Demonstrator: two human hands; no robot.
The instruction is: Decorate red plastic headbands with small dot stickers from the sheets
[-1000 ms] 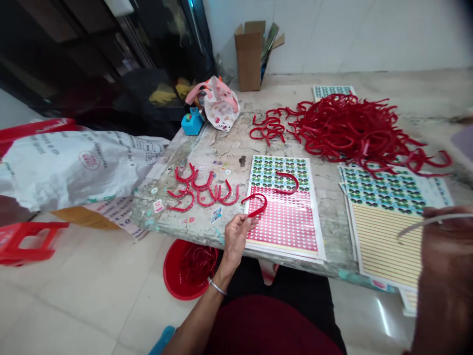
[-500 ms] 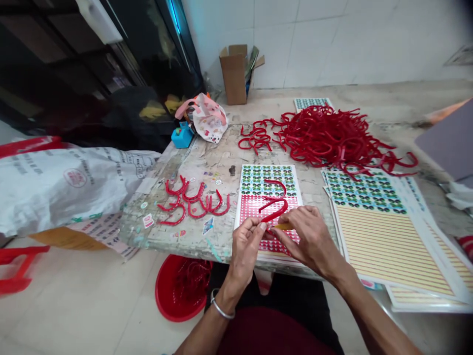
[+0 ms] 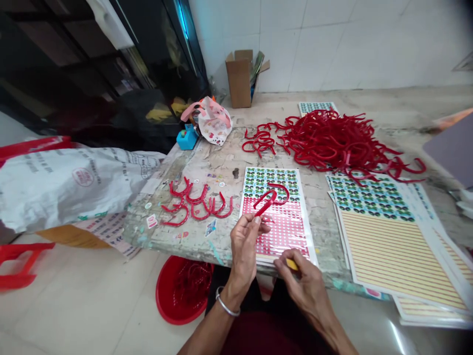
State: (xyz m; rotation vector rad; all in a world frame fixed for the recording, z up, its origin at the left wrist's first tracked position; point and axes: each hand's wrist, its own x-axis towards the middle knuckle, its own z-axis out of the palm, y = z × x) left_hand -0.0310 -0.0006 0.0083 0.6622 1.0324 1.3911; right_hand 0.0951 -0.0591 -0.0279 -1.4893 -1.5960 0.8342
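Observation:
Pinched in my left hand (image 3: 245, 241) is a curved red strip (image 3: 266, 203), raised over a sticker sheet (image 3: 284, 224) of green-blue and pink-red rows. Another red curved piece (image 3: 284, 193) lies on that sheet, just beyond the held one. My right hand (image 3: 301, 273) is closed around a small yellow tool (image 3: 291, 264) at the sheet's near edge. Several red curved pieces (image 3: 199, 201) lie on the table to the left. A large heap of red strips (image 3: 332, 140) sits at the back right.
More sticker sheets (image 3: 399, 246) are stacked on the table's right. A cardboard box (image 3: 239, 81), a patterned bag (image 3: 215, 123) and a blue container (image 3: 186, 139) stand behind. Below the table's front edge is a red basket (image 3: 162, 296); a white sack (image 3: 88, 180) lies left.
My right hand has moved away from my left, down to the sheet's near edge, with the yellow tool. The held red strip has turned. The view has shifted slightly.

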